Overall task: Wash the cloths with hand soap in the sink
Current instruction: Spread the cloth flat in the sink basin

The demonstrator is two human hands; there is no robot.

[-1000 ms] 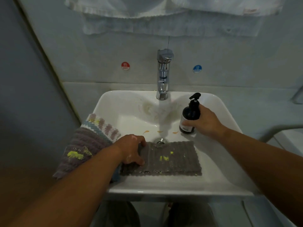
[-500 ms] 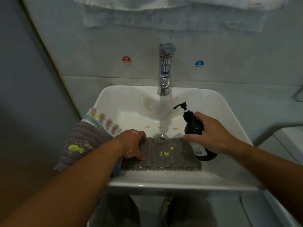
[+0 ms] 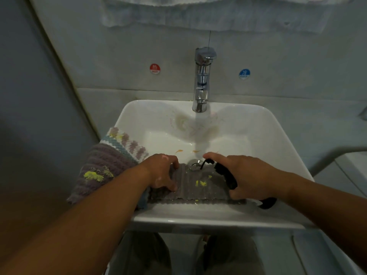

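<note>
A grey ribbed cloth [image 3: 200, 187] with yellow stains lies flat in the front of the white sink [image 3: 278, 135]. My left hand [image 3: 161, 172] presses down on its left end, fingers curled over the cloth's edge. My right hand [image 3: 248, 175] grips a dark soap pump bottle [image 3: 226, 175], tipped nearly flat with its nozzle pointing left and down over the cloth, near the drain. The forefinger lies along the pump head. A second cloth [image 3: 103, 167], purple-grey with a striped border and a yellow stain, hangs over the sink's left rim.
The chrome tap [image 3: 202, 80] stands at the back of the sink, a stream falling from its spout. Red hot [image 3: 155, 68] and blue cold [image 3: 244, 73] stickers mark the wall. White towels [image 3: 198, 14] hang above. A grey wall closes in on the left.
My right hand has carried the soap bottle from the sink's right side to above the cloth and tipped it over, nozzle down. The left hand has stayed on the cloth.
</note>
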